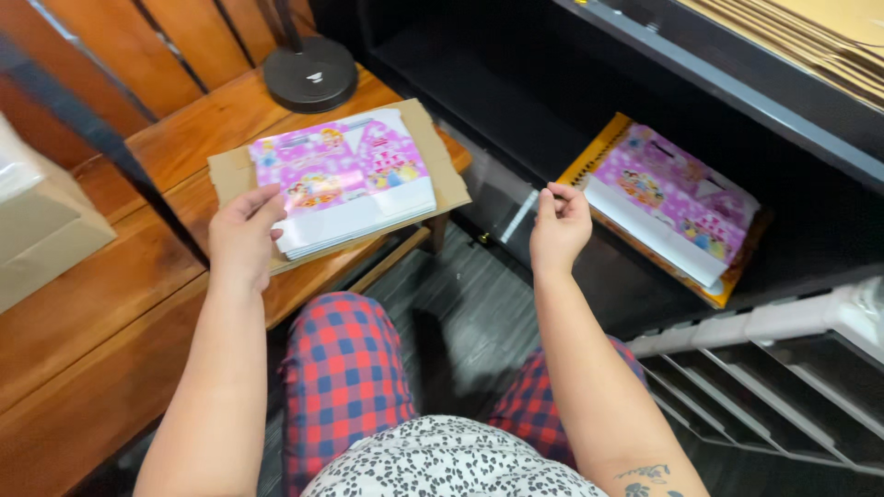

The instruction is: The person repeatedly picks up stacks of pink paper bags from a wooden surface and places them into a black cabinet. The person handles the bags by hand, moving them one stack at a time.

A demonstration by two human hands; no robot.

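A stack of flat pink cartoon-printed cartons [345, 179] lies on a brown cardboard sheet [440, 152] on the wooden table. My left hand [241, 235] rests on the stack's near left corner, fingers curled on its edge. My right hand [558, 225] hovers in the middle, fingers pinched together near the corner of a second stack of pink printed cartons [672, 202]; whether it holds anything is unclear. That second stack sits on a yellow-edged board [580, 166] on a dark shelf.
A black round lamp base [310, 74] stands at the table's back. A beige box [41, 225] sits at the left. Flat brown cardboard [810, 37] is piled on the upper shelf. White slatted racks [783, 387] are lower right. My legs in red checked trousers [343, 377] are below.
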